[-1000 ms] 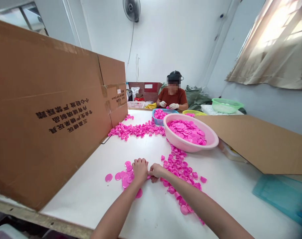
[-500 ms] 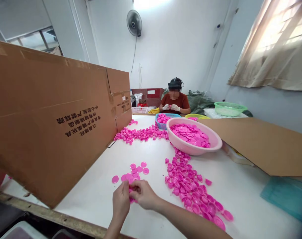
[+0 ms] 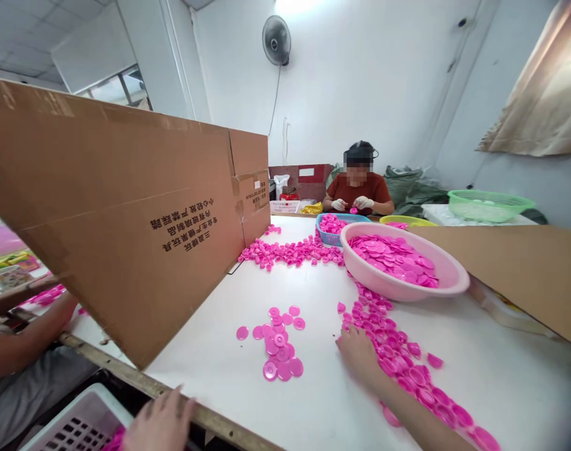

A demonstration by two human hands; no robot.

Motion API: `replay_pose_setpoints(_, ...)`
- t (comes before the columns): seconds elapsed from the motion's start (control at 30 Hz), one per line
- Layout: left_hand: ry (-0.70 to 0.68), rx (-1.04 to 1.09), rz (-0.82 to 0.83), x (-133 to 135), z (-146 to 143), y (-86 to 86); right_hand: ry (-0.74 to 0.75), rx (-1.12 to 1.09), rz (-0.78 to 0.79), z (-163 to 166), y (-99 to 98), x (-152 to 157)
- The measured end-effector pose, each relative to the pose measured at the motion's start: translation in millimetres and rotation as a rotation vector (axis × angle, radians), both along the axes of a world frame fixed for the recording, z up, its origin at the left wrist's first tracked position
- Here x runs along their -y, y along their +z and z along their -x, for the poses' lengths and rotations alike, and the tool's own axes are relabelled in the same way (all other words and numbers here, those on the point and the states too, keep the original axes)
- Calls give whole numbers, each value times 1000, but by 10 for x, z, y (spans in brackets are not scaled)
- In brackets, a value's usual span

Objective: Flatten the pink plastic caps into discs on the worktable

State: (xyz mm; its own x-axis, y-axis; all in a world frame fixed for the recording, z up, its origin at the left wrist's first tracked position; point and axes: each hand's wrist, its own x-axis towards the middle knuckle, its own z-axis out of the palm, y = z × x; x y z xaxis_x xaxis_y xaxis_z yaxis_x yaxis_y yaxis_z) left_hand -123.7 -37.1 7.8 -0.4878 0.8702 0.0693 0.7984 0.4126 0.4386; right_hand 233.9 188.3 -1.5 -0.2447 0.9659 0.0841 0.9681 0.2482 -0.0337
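Note:
My right hand rests on the white table with its fingers in a long heap of pink plastic caps; what it grips is hidden. My left hand hangs below the table's near edge, over a white crate that holds some pink pieces. Its fingers are loosely spread and blurred. A small group of flat pink discs lies between the two hands.
A tall brown cardboard sheet stands along the table's left. A pink basin of discs sits beyond the heap, with a blue basket behind it. Another person works at the far end. Someone's arm shows at left.
My hands have come apart. The left one dropped from the table down over the white crate. The right one went to the heap of caps. The view swung left.

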Motion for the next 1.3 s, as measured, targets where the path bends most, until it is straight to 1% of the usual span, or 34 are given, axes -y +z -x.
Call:
replay_pose_setpoints(0.03,20,-69,-41,-215,-213,-7,2,19,-7,6,-32,-16)
replay_pose_setpoints(0.1,-173,-82,-76,-680,-663,2,-2,34,-15,50,-48,-30)
replay_pose_setpoints(0.13,-244,-85,-77,-897,-873,8,-10,31,-18,78,-34,-34)
replay_pose_setpoints(0.17,-272,-93,-67,-1086,-1060,7,-19,20,-21,106,-9,-35)
replay_pose_setpoints(0.23,-278,-127,-41,-1353,-1333,-28,-25,-41,-6,158,58,-20)
replay_pose_setpoints(0.3,-271,-155,-23,-1484,-1453,-104,20,-187,35,214,113,32)
replay_pose_setpoints(0.4,-319,-145,-60,-1523,-1402,-221,192,-459,92,311,96,179)
replay_pose_setpoints(0.47,-331,-102,-155,-1496,-1320,-238,278,-553,102,360,22,296)
replay_pose_setpoints(0.5,-330,-61,-214,-1477,-1293,-220,293,-579,109,371,-21,349)
replay_pose_setpoints(0.57,-335,102,-317,-1451,-1302,-149,288,-632,123,364,-97,423)
replay_pose_setpoints(0.63,-344,356,-359,-1463,-1403,-72,276,-702,120,327,-138,436)
replay_pose_setpoints(0.7,-325,581,-324,-1524,-1568,-28,243,-771,106,288,-137,387)
replay_pose_setpoints(0.77,-313,665,-234,-1615,-1746,-29,161,-829,108,269,-107,304)
replay_pose_setpoints(0.8,-317,659,-188,-1664,-1826,-42,112,-852,139,271,-89,261)
replay_pose_setpoints(0.83,-323,639,-149,-1710,-1895,-61,64,-874,203,280,-72,224)
replay_pose_setpoints(0.97,-314,538,-87,-1816,-2043,-161,-38,-1010,659,334,-56,152)
replay_pose_setpoints(1.0,-310,515,-79,-1819,-2053,-185,-54,-1052,734,341,-63,145)
replay_pose_setpoints(1.07,-305,463,-61,-1808,-2051,-226,-78,-1112,803,339,-75,121)
replay_pose_setpoints(1.13,-316,415,-26,-1802,-2028,-243,-98,-1110,858,328,-74,73)
replay_pose_setpoints(1.2,-344,381,27,-1830,-1993,-229,-119,-1068,924,326,-56,5)
replay_pose_setpoints(1.3,-386,344,87,-1958,-1961,-149,-167,-950,992,358,-23,-104)
